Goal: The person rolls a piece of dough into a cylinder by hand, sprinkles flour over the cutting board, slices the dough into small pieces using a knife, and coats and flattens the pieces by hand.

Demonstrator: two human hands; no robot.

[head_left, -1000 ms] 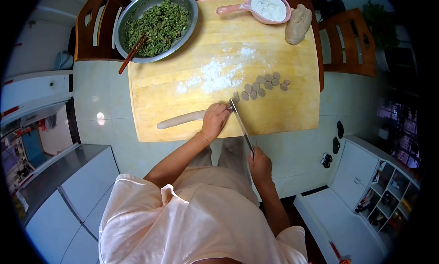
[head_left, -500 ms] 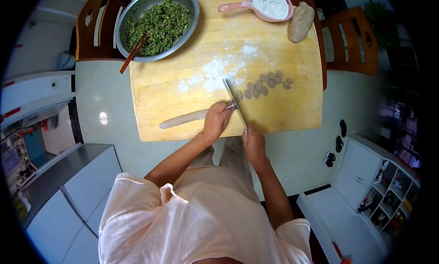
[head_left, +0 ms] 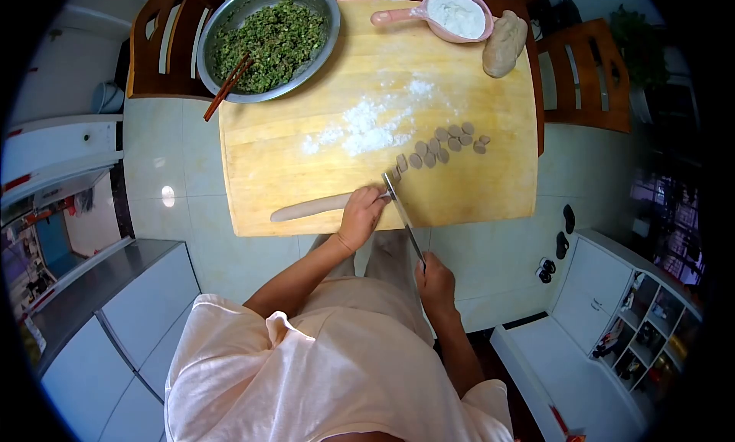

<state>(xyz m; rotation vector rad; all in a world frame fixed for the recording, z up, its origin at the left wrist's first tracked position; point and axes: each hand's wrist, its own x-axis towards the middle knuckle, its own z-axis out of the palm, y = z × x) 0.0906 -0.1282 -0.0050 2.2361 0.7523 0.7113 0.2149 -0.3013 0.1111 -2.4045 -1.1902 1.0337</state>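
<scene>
My left hand point(head_left: 362, 217) is closed over the right end of a long dough rope point(head_left: 312, 207) lying on the wooden board point(head_left: 475, 189). In my right hand point(head_left: 436, 278) is the handle of a kitchen knife point(head_left: 403, 215), held beyond the board's near edge. The blade slants up and left, its far end beside my left fingertips at the rope's cut end. Several small cut dough pieces point(head_left: 431, 152) trail up and right from the blade. White flour point(head_left: 371, 124) is scattered past them.
A metal bowl point(head_left: 331, 48) of chopped green filling point(head_left: 272, 44) stands at the far left, with chopsticks point(head_left: 228, 88) leaning in it. At the far right are a pink scoop point(head_left: 392, 16) of flour and a dough lump point(head_left: 505, 45). Wooden chairs point(head_left: 586, 75) flank the table.
My right hand has drawn the knife back toward me and slightly right. Another cut piece now lies near the blade tip. My left hand still holds the rope.
</scene>
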